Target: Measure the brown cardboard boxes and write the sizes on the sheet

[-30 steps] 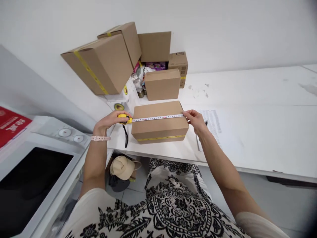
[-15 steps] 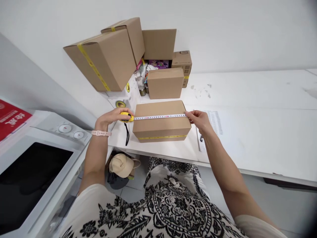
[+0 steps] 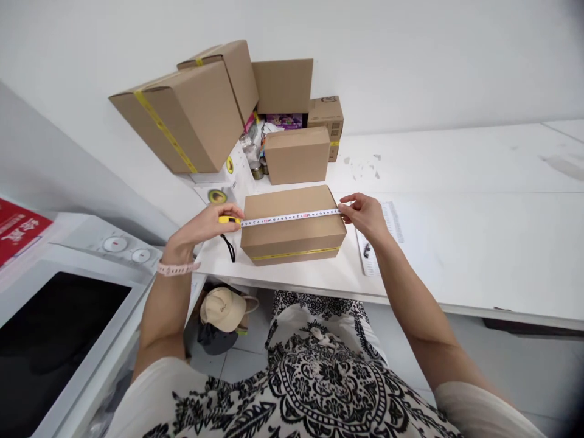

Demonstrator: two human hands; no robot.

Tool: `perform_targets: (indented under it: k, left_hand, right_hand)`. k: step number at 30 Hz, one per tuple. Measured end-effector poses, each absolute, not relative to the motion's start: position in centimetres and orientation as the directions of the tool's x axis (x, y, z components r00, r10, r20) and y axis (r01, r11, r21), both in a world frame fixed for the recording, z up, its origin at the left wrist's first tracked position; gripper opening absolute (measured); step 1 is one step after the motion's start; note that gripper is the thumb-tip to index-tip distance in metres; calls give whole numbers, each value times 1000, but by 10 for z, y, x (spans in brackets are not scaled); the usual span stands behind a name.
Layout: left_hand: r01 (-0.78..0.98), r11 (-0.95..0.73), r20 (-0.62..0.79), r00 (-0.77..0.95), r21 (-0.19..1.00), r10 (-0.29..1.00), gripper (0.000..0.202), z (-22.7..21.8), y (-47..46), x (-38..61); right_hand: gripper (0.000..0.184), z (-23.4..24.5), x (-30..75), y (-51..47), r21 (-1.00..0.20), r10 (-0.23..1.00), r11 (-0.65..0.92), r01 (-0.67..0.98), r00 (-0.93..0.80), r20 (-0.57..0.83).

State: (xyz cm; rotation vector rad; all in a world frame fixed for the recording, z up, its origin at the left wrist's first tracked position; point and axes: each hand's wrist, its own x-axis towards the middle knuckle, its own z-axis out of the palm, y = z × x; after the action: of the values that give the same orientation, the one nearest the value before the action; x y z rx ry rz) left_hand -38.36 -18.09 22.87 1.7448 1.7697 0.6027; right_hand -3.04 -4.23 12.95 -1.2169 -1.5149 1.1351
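Note:
A closed cardboard box [image 3: 294, 237] with yellow tape along its front side rests on the white table. Across its top, lengthwise, runs the white blade of a tape measure [image 3: 230, 219]. My left hand [image 3: 207, 224] grips the yellow case of the tape measure just off the box's left end, and a black wrist strap [image 3: 228, 248] dangles from it. At the right end, my right hand [image 3: 364, 216] pinches the tip of the blade by the box's top edge. The fingertips of that hand partly hide the blade's end.
Behind stand a smaller carton [image 3: 297, 157], an open box [image 3: 283, 85] of packages and stacked large boxes [image 3: 201, 115]. A printed sheet [image 3: 371, 258] with a small black item lies at right. A white microwave [image 3: 68, 304] is at left; a beige cap [image 3: 222, 308] sits below the table.
The left hand has turned slightly over the case, and the blade now lies a bit more slanted across the box. The view has shifted slightly.

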Motion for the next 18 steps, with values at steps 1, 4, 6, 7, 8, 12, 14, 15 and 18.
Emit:
perform_targets:
  k: [1,4,6,7,8,12,14,15,18]
  left_hand:
    - [752,39,-74,13,658,997,30,231,-192,-377]
    - [733,41,-98,35,679,995,34,232,-226,-352]
    - [640,81,-169,77,764,983,39,223,-248,-328]
    - [566,97,-202,125,818,971,41,215,-257,-314]
    - [477,93,-193,165,874,967,42,206,-264,-300]
    - [114,42,-63,188,993,980,43,162,-269,-242]
    - [-59,81,-76,89,995,993,44,148,-259,-218]
    - [-130,91,-87,36,987,996,44,144,-253,-208]
    - [-252,89,-116,-96,964,989,40,142,-235,-189]
  right_hand:
    - [26,134,-29,-43,-978,981,128,166,-164,100]
    - [22,153,-26,-40,-968,955,239,79,-199,220]
    - [19,165,-30,-33,-946,922,318,56,-252,295]
    - [18,169,-35,-27,-940,903,338,46,-297,310]
    - [17,172,-42,-20,-939,883,342,36,-355,308]
    - [14,172,-84,16,-948,797,317,38,-553,244]
    - [14,168,-106,35,-943,774,328,53,-587,236]
    - [14,165,-116,43,-942,771,331,59,-593,233]
    - [14,155,-138,63,-933,772,347,100,-595,223]
